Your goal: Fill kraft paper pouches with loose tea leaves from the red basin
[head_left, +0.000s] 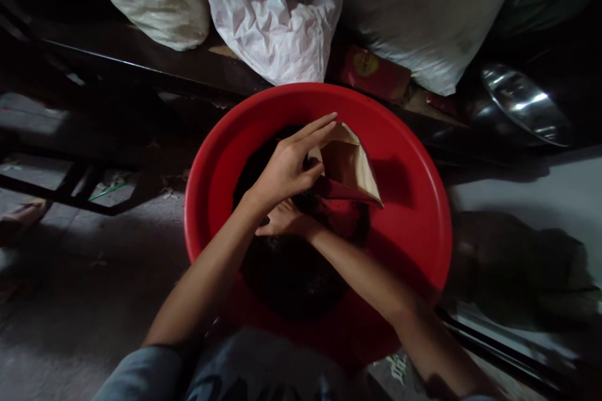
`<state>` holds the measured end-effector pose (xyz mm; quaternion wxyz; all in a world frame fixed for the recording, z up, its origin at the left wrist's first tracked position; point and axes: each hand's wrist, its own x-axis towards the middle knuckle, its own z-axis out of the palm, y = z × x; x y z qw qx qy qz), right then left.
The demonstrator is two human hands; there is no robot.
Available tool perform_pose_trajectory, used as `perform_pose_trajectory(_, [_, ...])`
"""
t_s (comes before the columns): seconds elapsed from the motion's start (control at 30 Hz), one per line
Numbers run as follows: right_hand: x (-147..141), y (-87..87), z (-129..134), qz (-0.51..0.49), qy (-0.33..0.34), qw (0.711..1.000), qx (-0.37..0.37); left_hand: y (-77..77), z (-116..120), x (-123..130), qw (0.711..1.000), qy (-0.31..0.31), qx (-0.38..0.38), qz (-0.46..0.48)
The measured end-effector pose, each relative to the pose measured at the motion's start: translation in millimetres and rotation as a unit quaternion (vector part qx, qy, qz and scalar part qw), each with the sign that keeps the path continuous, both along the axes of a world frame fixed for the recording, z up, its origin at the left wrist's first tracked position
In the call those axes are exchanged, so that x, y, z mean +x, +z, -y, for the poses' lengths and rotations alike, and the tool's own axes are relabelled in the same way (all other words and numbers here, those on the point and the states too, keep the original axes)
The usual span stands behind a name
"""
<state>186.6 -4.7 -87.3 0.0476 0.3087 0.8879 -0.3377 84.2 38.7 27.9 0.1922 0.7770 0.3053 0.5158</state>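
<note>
A wide red basin (435,200) holds a heap of dark loose material (296,276), too dark to make out in detail. My left hand (291,166) is closed on the edge of a paper bag (350,166), its fingers stretched along the near side. The bag is tilted over the basin with its mouth open, pale inside and red outside. Below the left wrist, my right hand (283,219) reaches into the dark material, thumb and fingers apart; its fingertips are partly hidden.
A white sack (291,25) hangs over the basin's far edge, between a cream sack (155,0) and a grey one (423,12). Behind the rim lies a red box (369,72). A metal bowl (522,103) stands at the right. Someone's foot (23,216) shows at the left.
</note>
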Motion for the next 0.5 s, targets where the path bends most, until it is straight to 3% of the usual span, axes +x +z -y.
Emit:
perform_pose_trajectory(0.17, [39, 21.2, 37, 0.064, 0.02, 0.998, -0.01, 3.7, 6, 0, 0.999, 0.035, -0.001, -0.008])
perform_pose_trajectory(0.37, [71, 38.0, 80, 0.032, -0.025, 0.999, 0.021, 5.5, 8, 1, 0.999, 0.042, -0.006, -0.011])
perform_pose_trajectory(0.43, [80, 55.6, 85, -0.015, -0.043, 0.999, 0.014, 5.2, 7, 1, 0.999, 0.034, -0.01, -0.011])
perform_pose_trajectory(0.5, [90, 88.6, 82, -0.104, -0.076, 0.992, 0.009, 5.2, 7, 1, 1.0, 0.023, -0.006, -0.011])
